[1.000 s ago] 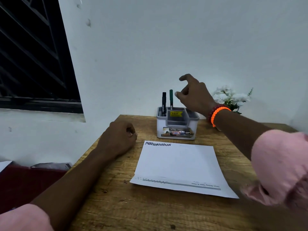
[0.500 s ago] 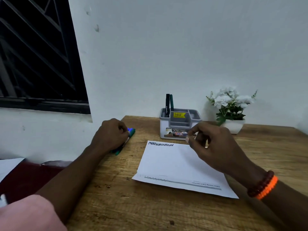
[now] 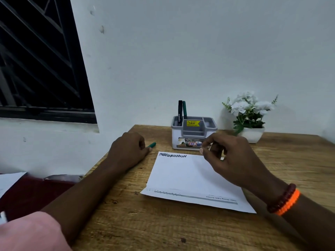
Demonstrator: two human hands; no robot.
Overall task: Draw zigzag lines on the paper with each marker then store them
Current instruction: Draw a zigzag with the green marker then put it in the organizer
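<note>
The black marker (image 3: 180,113) read "camlin"; it stood beside a green marker (image 3: 184,109) in the organizer (image 3: 192,140), whose yellow sticker (image 3: 193,123) showed "49.00". The left hand (image 3: 126,151) gripped a green marker (image 3: 152,145) on the surface (image 3: 163,223). The right hand (image 3: 230,156) hovered curled over the paper (image 3: 183,178), its grip indeterminable.

left hand (image 3: 127,151): fingers curled, knuckles up | right hand (image 3: 230,158): raised, thumb and fingertips pinched together

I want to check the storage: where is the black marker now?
In the head view, the black marker stands upright in the back-left compartment of the grey organizer, beside a green marker, near the wall.
</note>
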